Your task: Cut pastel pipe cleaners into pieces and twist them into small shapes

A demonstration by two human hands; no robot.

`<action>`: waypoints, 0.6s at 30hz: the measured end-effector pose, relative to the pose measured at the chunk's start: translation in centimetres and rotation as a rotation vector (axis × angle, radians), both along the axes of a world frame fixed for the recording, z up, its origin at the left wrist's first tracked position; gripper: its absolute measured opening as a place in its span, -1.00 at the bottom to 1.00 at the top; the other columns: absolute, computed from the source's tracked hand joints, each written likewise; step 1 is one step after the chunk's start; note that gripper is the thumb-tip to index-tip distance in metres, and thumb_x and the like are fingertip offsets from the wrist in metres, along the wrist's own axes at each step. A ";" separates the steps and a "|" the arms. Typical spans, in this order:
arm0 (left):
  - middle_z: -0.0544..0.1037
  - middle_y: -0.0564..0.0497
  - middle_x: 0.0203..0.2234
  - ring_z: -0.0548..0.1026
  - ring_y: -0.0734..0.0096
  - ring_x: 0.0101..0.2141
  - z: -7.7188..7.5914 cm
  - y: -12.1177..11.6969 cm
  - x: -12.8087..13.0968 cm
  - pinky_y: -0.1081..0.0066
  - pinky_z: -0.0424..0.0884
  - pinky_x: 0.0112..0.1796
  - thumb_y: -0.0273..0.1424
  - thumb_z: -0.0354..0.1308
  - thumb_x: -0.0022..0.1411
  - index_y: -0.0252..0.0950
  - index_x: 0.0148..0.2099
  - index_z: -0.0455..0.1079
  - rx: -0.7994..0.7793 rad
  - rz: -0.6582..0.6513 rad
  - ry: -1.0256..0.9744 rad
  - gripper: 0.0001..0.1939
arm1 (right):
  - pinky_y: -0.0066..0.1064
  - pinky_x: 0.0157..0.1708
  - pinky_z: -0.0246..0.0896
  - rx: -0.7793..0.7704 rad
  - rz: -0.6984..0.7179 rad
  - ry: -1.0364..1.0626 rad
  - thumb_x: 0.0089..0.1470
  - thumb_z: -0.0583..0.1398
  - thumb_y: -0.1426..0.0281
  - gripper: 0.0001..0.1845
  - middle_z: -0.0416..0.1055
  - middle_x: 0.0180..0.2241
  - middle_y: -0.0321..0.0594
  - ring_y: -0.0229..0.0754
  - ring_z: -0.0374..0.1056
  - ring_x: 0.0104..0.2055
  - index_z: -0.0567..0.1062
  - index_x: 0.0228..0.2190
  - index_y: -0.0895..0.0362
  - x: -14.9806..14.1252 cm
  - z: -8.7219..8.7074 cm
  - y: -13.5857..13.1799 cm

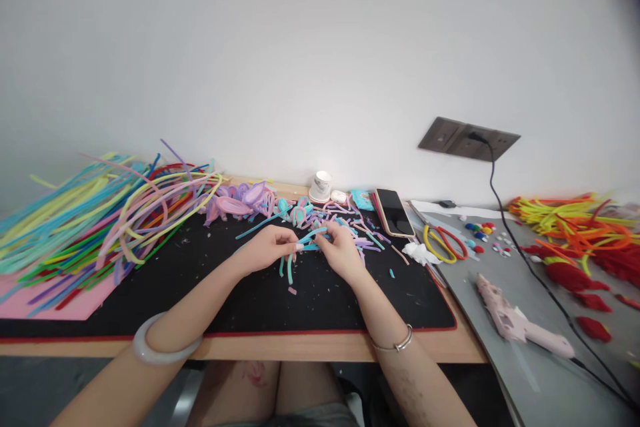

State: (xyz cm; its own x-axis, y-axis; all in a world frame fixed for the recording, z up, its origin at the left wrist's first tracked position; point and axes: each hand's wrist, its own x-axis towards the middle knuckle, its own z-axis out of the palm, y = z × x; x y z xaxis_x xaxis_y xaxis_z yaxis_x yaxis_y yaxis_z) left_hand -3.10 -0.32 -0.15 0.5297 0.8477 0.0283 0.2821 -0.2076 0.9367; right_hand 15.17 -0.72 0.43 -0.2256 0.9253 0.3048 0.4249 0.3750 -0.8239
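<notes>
Above the black mat, my left hand pinches the left end of some light-blue pipe cleaners. My right hand closes its thumb and fingers on the right end of the same bundle. Teal pipe cleaner ends hang or lie just below my left fingertips; I cannot tell whether they join the held ones. Behind my hands lies a heap of short cut pipe cleaner pieces in pink, purple and blue. Pink and purple looped shapes rest to its left.
Long coloured pipe cleaners pile up at left. A white cup, a phone, scissors and crumpled tissue sit behind and right. A pink glue gun, its black cord and orange-yellow pipe cleaners occupy the grey surface.
</notes>
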 end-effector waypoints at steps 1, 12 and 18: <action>0.44 0.03 -0.60 0.35 0.49 -0.54 0.0 0.0 0.0 0.51 0.23 -0.46 -0.26 0.06 0.09 -0.38 -0.49 0.34 -0.001 0.000 -0.010 -0.73 | -0.46 -0.43 0.06 0.003 -0.003 0.004 -0.08 0.07 0.47 -0.89 0.29 -0.57 -0.32 -0.27 0.21 -0.47 0.34 -0.58 0.16 0.0 0.0 0.0; 0.43 0.03 -0.60 0.33 0.50 -0.54 -0.4 0.2 0.0 0.51 0.20 -0.47 -0.26 0.02 0.12 -0.40 -0.46 0.37 0.049 0.033 -0.014 -0.70 | -0.49 -0.57 0.13 -0.284 0.072 0.269 -0.10 0.14 0.36 -0.88 0.28 -0.60 -0.35 -0.34 0.21 -0.61 0.34 -0.53 0.18 0.2 -0.4 0.5; 0.46 0.03 -0.58 0.36 0.49 -0.53 0.3 -0.6 0.5 0.53 0.21 -0.49 -0.31 0.02 0.11 -0.37 -0.47 0.35 0.066 -0.013 0.063 -0.76 | -0.48 -0.51 0.16 -0.295 0.143 0.390 -0.12 0.15 0.40 -0.91 0.35 -0.59 -0.29 -0.30 0.27 -0.55 0.39 -0.51 0.19 0.2 -0.6 0.4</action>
